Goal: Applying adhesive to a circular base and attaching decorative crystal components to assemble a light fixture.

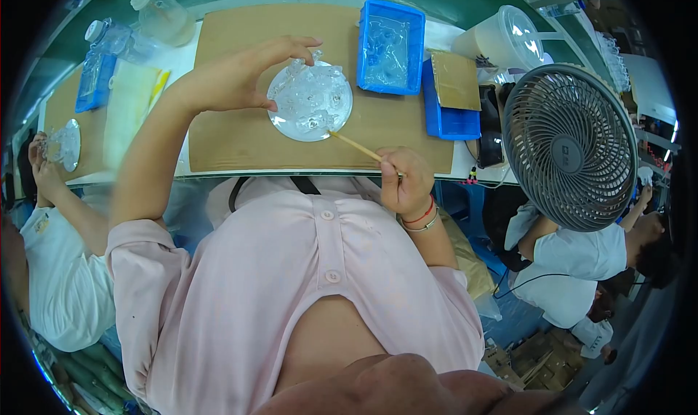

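A round white plate (297, 129) lies on a sheet of brown cardboard (240, 142), heaped with several clear, glassy pieces (311, 89). My left hand (265, 69) curves round the plate's left side, thumb and fingers apart. Its fingertips are at the clear pieces near the far rim; whether they touch one I cannot tell. Between the thumb and fingers of my right hand (407, 178) is a thin wooden stick, perhaps a brush handle (358, 146). Its far tip meets the near edge of the plate, beside a clear piece.
Right of the plate stand a blue bin (390, 88) holding clear pieces and another blue bin (454, 128) with cardboard on top. A black fan (571, 149) and a lidded tub (502, 40) are farther right. Clear bottles (161, 18) stand far left. Co-workers sit on both sides.
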Demonstrator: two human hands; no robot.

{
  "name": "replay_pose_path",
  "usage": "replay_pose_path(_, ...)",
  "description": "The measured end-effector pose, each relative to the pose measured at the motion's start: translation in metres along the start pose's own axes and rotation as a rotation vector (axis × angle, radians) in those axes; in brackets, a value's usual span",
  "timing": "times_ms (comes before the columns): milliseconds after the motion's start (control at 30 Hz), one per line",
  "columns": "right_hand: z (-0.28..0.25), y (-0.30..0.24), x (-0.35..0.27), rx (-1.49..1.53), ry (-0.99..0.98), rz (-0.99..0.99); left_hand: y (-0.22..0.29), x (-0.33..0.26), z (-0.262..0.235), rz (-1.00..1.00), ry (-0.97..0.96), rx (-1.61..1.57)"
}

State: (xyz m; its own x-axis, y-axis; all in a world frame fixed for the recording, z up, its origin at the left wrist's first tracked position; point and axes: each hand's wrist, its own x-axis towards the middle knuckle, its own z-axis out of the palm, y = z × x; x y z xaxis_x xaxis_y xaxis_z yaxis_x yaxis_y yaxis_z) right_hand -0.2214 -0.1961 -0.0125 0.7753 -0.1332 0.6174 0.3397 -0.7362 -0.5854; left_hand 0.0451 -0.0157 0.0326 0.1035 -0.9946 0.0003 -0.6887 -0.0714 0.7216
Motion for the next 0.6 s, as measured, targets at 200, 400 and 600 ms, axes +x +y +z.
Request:
replay_pose_path(200,0.000,0.011,-0.004,-0.057,0.061,0.066,0.000,-0.008,0.015,0.028,0.096,-0.055)
replay_pose_path(400,-0.003,-0.001,-0.008,-0.011,-0.030,-0.020,0.005,-0.023,0.039,0.077,0.294,-0.050)
replay_pose_path(600,-0.005,0.001,-0.003,-0.023,-0.039,0.006,0.022,-0.034,0.057,-0.036,0.405,-0.015)
